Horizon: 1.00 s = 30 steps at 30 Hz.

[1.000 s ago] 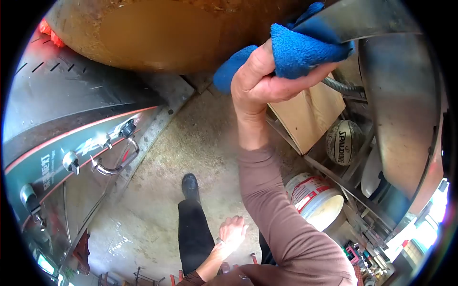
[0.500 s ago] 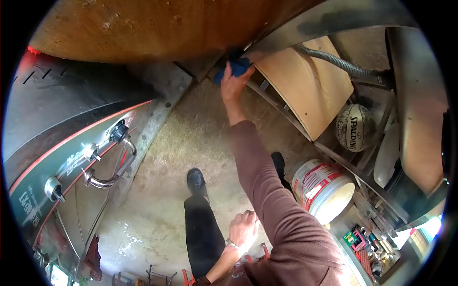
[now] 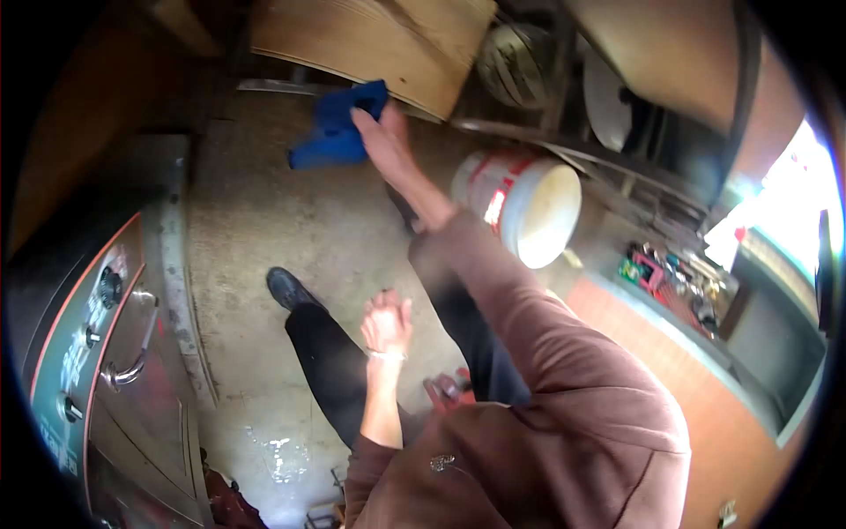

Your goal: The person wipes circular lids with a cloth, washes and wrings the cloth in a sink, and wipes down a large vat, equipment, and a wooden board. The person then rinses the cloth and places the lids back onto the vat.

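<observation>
Over mottled floor (image 3: 233, 256), crumpled blue cloth (image 3: 332, 139), right grip (image 3: 389, 148) pinching it, left grip (image 3: 386, 328) half-spread

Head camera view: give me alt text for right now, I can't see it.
The right hand grips a blue cloth near a wooden board; the left hand is before the body, nothing visible in it. A white-and-red bucket is right of centre, a knobbed panel at far left.
</observation>
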Tool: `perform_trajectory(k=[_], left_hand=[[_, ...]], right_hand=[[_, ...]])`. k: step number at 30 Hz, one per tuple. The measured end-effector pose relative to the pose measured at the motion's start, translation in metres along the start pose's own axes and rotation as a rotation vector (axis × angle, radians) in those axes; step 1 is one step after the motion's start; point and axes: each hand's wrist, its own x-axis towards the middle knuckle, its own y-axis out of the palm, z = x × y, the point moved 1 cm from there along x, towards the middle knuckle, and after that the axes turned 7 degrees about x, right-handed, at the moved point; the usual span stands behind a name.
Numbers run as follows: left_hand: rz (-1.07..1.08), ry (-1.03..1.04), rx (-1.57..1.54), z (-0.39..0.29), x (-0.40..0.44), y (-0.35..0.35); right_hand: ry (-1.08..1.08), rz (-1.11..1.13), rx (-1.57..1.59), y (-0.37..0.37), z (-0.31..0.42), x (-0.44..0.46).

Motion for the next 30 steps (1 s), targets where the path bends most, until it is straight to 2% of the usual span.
perform_trajectory(k=[2, 3, 4, 5, 7, 9, 11, 12, 13, 14, 17, 20, 24, 27, 30], left_hand=[[0.005, -0.007, -0.026, -0.005, 0.002, -0.006], [-0.011, -0.007, -0.026, -0.003, 0.003, -0.004], [-0.027, -0.011, -0.024, -0.001, 0.002, -0.002], [-0.048, -0.020, -0.023, 0.000, 0.003, -0.001], [-0.031, -0.027, -0.029, 0.000, 0.003, 0.000], [-0.029, -0.033, -0.042, -0.001, 0.005, 0.003], [-0.040, -0.017, -0.051, -0.005, 0.007, 0.006], [-0.052, -0.004, -0.055, -0.007, 0.011, 0.006], [-0.049, -0.016, -0.048, -0.011, 0.013, 0.007], [-0.051, -0.017, -0.050, -0.013, 0.014, 0.007], [-0.072, -0.048, -0.068, -0.018, 0.017, 0.011], [-0.105, -0.067, -0.082, -0.018, 0.020, 0.015], [-0.123, -0.090, -0.076, -0.019, 0.023, 0.018], [-0.123, -0.114, -0.086, -0.020, 0.025, 0.014], [-0.085, -0.139, -0.099, -0.023, 0.025, 0.011]], right_hand=[[0.097, -0.094, -0.260, -0.071, 0.041, -0.057], [0.278, -0.169, -0.376, -0.104, 0.062, -0.074], [0.387, -0.284, -0.706, -0.128, 0.098, -0.090], [0.185, -0.410, -0.799, -0.168, 0.099, -0.109], [-0.308, -0.421, -1.140, -0.230, 0.151, -0.132], [-0.948, -0.178, -1.240, -0.270, 0.202, -0.123], [-0.935, 0.091, -1.700, -0.283, 0.255, -0.116], [-0.837, 0.115, -1.817, -0.305, 0.250, -0.112], [-0.660, 0.154, -2.179, -0.318, 0.234, -0.102], [-0.730, 0.219, -2.233, -0.313, 0.223, -0.097], [-0.653, 0.391, -2.308, -0.302, 0.200, -0.082], [-0.806, 0.530, -2.352, -0.296, 0.158, -0.063], [-0.829, 0.777, -2.432, -0.268, 0.111, -0.041], [-0.836, 0.741, -2.509, -0.255, 0.058, -0.020], [-0.904, 0.846, -2.483, -0.240, 0.025, -0.004]])
